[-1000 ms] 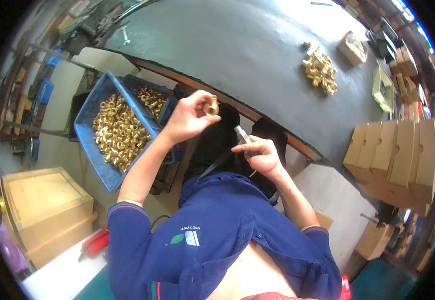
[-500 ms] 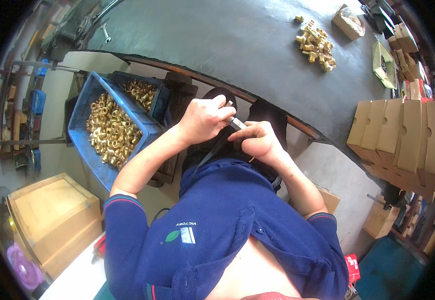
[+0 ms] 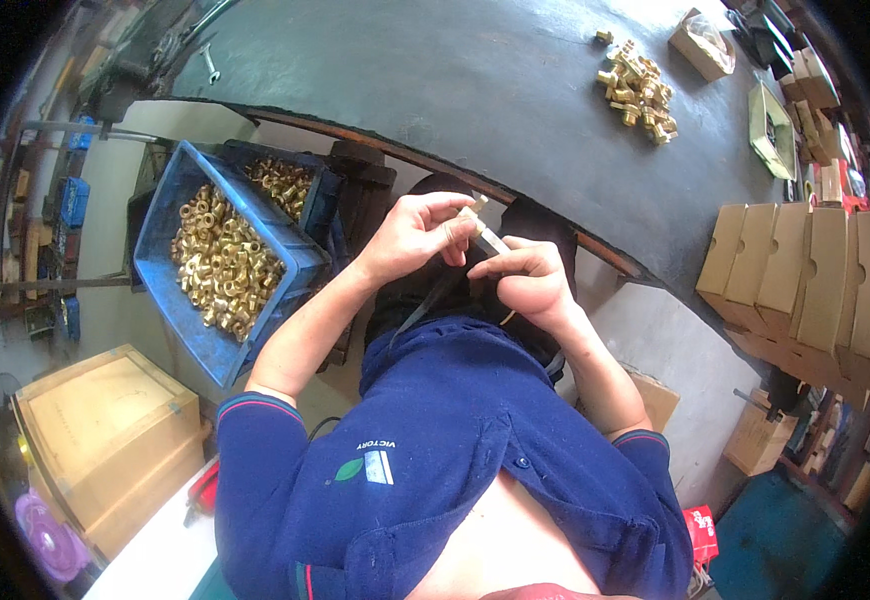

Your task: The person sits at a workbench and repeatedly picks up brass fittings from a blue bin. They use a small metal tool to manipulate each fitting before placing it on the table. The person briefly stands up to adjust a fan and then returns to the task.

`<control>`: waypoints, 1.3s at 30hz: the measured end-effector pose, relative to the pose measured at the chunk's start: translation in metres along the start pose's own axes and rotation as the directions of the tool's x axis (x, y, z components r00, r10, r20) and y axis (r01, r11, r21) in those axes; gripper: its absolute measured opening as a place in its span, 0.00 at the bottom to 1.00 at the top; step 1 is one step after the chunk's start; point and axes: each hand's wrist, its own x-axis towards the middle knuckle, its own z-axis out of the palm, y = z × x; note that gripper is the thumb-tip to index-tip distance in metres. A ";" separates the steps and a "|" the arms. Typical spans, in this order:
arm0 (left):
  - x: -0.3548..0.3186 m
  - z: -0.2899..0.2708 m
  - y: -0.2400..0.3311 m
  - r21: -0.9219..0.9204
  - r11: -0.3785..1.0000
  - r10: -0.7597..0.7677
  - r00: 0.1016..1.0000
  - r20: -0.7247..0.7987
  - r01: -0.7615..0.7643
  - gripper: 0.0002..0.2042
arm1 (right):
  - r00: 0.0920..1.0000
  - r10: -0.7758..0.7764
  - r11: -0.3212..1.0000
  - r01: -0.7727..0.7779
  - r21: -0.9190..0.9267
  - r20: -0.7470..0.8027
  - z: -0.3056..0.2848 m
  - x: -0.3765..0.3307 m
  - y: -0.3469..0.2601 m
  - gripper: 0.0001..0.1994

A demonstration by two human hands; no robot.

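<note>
Over my lap, my left hand [image 3: 415, 238] pinches a small brass fitting [image 3: 478, 206] between thumb and fingers. My right hand [image 3: 537, 282] grips a short, flat, silvery metal bar [image 3: 492, 242], its index finger stretched along it. The bar's upper end meets the fitting at my left fingertips; how the two join is too small to make out. Left of my left arm, a blue bin [image 3: 187, 335] holds many brass fittings [image 3: 223, 265]. A smaller dark blue bin [image 3: 323, 205] with more fittings stands behind it.
A dark worktable [image 3: 405, 80] lies ahead, bearing a pile of brass fittings [image 3: 640, 95], a wrench [image 3: 210, 65], a small open carton [image 3: 703, 48] and a pale green tray [image 3: 770, 130]. Cardboard boxes [image 3: 780, 260] stand at the right. A wooden box [image 3: 105, 415] sits lower left.
My left hand has loosened from a closed fist to a thumb-and-finger pinch, showing more of the fitting. My right hand has shifted slightly to the right with the metal bar.
</note>
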 end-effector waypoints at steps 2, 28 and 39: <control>0.001 -0.001 0.004 0.009 0.999 0.034 0.999 -0.038 -0.033 0.14 | 0.993 0.118 0.926 -0.119 0.358 0.024 0.001 0.000 0.001 0.16; 0.024 -0.023 -0.001 -0.675 0.733 -0.031 0.988 -0.150 -0.080 0.16 | 0.943 0.334 0.594 -0.209 0.777 -0.002 -0.009 -0.037 0.023 0.14; 0.042 -0.013 -0.002 -0.531 0.840 -0.021 0.972 -0.232 -0.109 0.13 | 0.920 0.391 0.558 -0.243 0.794 0.007 -0.014 -0.040 0.029 0.15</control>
